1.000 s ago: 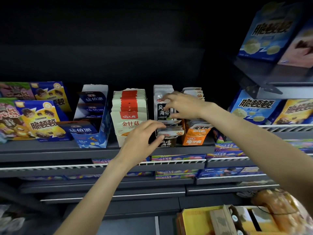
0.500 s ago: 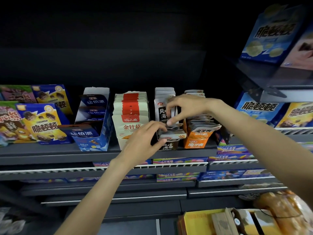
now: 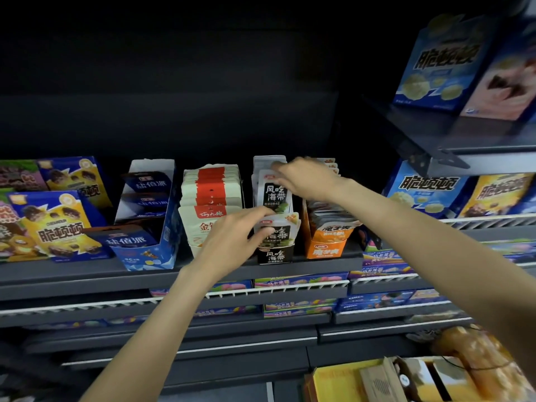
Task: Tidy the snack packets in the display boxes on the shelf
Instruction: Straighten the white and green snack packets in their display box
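Note:
On the dark shelf [image 3: 87,274] stand several display boxes. The black seaweed box [image 3: 275,255] in the middle holds white-and-black seaweed packets [image 3: 274,192] standing upright. My left hand [image 3: 235,237] pinches the front seaweed packet [image 3: 282,229] between thumb and fingers, low in the box. My right hand [image 3: 307,178] reaches over the top of the rear packets, fingers curled on their upper edges. To the left is a cream-and-red mushroom packet box [image 3: 210,198]. To the right is an orange box [image 3: 326,245] with packets lying tilted.
A blue open display box [image 3: 145,224] stands further left, beside blue-and-yellow biscuit boxes [image 3: 55,227]. More biscuit boxes [image 3: 426,190] fill the right shelves, with one shelf bracket [image 3: 420,152] jutting out above. Lower shelves hold flat packs. A yellow carton [image 3: 342,381] sits bottom right.
The slumped seaweed packets now stand upright. My right hand rose from the packets' middle to their top edges. My left hand shifted right onto the front packet.

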Demonstrator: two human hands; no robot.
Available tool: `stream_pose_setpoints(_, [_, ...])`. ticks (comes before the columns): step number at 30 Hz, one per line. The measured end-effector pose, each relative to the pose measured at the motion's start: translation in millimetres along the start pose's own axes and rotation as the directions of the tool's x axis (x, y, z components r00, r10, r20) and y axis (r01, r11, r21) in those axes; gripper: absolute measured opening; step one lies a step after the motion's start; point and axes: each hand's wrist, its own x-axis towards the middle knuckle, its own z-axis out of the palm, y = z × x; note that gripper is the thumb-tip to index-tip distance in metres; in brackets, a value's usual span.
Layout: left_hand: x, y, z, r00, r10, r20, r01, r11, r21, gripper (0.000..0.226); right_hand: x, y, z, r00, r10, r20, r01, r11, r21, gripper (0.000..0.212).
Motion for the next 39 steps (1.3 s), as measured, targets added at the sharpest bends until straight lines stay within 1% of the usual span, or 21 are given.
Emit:
stream_pose_setpoints(1, [0,0,-2,1.0,-0.009,-0.008,0.008,1.0,-0.007,0.029,2,0,1,1.0,0.009,-0.014,-0.01,1.0,-0.03,0.034])
stream_pose_setpoints(4, [-1,2,-2,0.999,0.027,0.035,-0.027,1.0,-0.004,0.036,5,-3,4,0.997,0.05,0.058,-0.046,0.997,-0.065,0.037])
stream_pose_setpoints(7, [-4,3,3,0.995,0.013,0.094,-0.014,1.0,0.011,0.046,6,-7,8,0.997,0.068,0.034,-0.066,0.995,-0.073,0.035])
stream_pose_setpoints(10, [-9,1,6,0.993,-0.014,0.114,0.012,1.0,0.015,0.051,5,-9,7,0.991,0.126,-0.035,-0.127,0.992,-0.002,0.034])
stream_pose_setpoints(14, [-9,0,7,0.994,-0.001,0.108,0.0,1.0,0.013,0.049,2,-7,0,0.967,0.218,-0.13,-0.21,0.975,0.067,0.028])
stream_pose_setpoints(17, [-8,3,6,0.994,0.013,0.105,-0.015,1.0,0.019,0.054,-6,-5,-11,0.961,0.216,-0.171,-0.187,0.967,0.171,0.032])
stream_pose_setpoints(19, [-7,5,5,0.996,0.011,0.088,-0.012,1.0,0.007,0.058,-15,-3,-17,0.951,0.207,-0.23,-0.148,0.957,0.249,0.03])
stream_pose_setpoints(22, [-7,6,0,0.999,0.014,0.04,-0.013,1.0,-0.026,0.055,-27,2,-25,0.918,0.24,-0.314,-0.143,0.942,0.303,0.024])
stream_pose_setpoints(26, [-9,5,-11,0.999,-0.034,-0.024,0.031,0.994,-0.106,0.051,-44,7,-34,0.822,0.269,-0.501,-0.093,0.933,0.348,0.019])
stream_pose_setpoints(28, [-10,4,-15,0.997,-0.063,-0.053,0.054,0.987,-0.15,0.045,-49,6,-38,0.795,0.297,-0.53,-0.092,0.921,0.377,0.019])
stream_pose_setpoints(31, [-11,5,-19,0.988,-0.106,-0.113,0.082,0.976,-0.203,0.03,-56,0,-41,0.782,0.316,-0.538,-0.108,0.917,0.383,0.018])
stream_pose_setpoints(33, [-11,8,-21,0.977,-0.157,-0.144,0.117,0.961,-0.251,0.025,-63,-4,-46,0.763,0.356,-0.54,-0.103,0.891,0.441,0.016])
stream_pose_setpoints(35, [-8,12,-25,0.961,-0.21,-0.182,0.143,0.935,-0.324,0.023,-72,-8,-52,0.733,0.424,-0.532,-0.101,0.841,0.531,0.014])
stream_pose_setpoints(37, [-4,15,-29,0.94,-0.259,-0.221,0.158,0.907,-0.391,0.027,-80,-12,-59,0.715,0.504,-0.484,-0.085,0.75,0.656,0.01])
stream_pose_setpoints(39, [0,19,-32,0.921,-0.32,-0.222,0.184,0.86,-0.476,0.035,-88,-13,-65,0.723,0.557,-0.408,-0.052,0.634,0.772,0.007])
